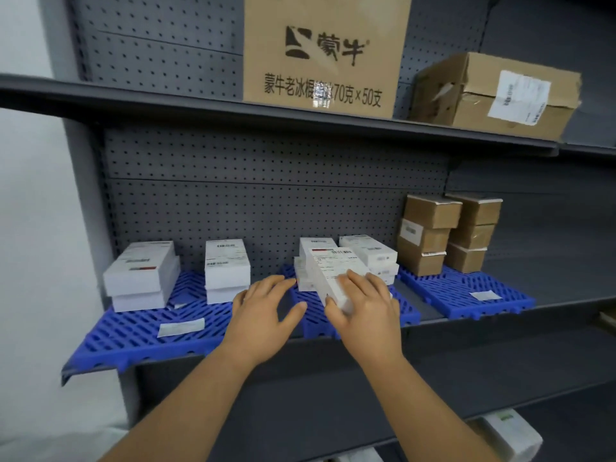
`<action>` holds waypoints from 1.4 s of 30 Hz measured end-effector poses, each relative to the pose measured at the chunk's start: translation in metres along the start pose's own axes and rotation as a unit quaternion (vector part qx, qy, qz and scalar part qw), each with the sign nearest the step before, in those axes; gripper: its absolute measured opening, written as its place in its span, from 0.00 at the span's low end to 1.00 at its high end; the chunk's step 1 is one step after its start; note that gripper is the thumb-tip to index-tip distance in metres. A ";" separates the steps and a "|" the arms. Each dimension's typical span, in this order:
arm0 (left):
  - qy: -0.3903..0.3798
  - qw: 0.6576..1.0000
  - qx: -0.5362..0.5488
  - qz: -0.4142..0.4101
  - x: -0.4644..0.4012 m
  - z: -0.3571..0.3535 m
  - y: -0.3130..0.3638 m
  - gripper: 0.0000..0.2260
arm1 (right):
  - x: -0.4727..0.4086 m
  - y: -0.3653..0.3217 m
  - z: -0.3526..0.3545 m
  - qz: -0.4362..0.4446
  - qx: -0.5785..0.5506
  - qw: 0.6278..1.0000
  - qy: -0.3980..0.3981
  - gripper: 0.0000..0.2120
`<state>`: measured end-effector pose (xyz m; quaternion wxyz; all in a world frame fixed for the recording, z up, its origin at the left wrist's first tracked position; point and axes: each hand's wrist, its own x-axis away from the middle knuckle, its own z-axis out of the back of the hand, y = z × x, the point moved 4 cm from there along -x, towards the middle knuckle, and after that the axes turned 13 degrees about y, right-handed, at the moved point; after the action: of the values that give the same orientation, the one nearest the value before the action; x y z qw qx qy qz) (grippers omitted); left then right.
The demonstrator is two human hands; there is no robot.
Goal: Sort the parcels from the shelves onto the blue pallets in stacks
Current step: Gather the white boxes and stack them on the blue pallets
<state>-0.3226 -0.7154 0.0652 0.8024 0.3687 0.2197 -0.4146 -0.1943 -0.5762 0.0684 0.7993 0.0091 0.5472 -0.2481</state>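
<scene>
My right hand (365,305) grips a white labelled parcel (333,271), tilted over the middle blue pallet (310,315). Behind it stand two low stacks of white parcels (368,250). My left hand (266,310) hovers open just left of the parcel, fingers spread, above the gap between pallets. On the left blue pallet (140,331) sit two stacks of white parcels, one at the far left (141,275) and one to its right (226,268). The right blue pallet (466,291) carries two stacks of small brown boxes (430,235).
The upper shelf (200,105) holds a large printed carton (326,51) and a dented brown box (496,95). Paper labels lie on the left pallet (181,326) and the right pallet (485,296). White packages (506,435) show on the shelf below. A white wall is at left.
</scene>
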 end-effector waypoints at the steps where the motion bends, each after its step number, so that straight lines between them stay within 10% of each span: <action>1: 0.002 1.000 -0.003 0.000 -0.001 0.000 -0.008 0.24 | -0.001 -0.006 -0.008 0.002 -0.007 1.000 0.001 0.25; 27: 0.076 0.993 -0.090 0.024 -0.099 0.082 -0.217 0.30 | -0.070 -0.185 -0.198 0.046 -0.039 0.998 -0.025 0.20; 42: 0.048 0.998 -0.018 -0.025 -0.115 0.079 -0.236 0.29 | -0.072 -0.182 -0.187 -0.013 0.018 0.998 -0.058 0.30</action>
<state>-0.5780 -0.8090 0.0938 0.7868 0.3679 0.2743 -0.4128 -0.4512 -0.6542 0.1037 0.8260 0.0017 0.4957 -0.2682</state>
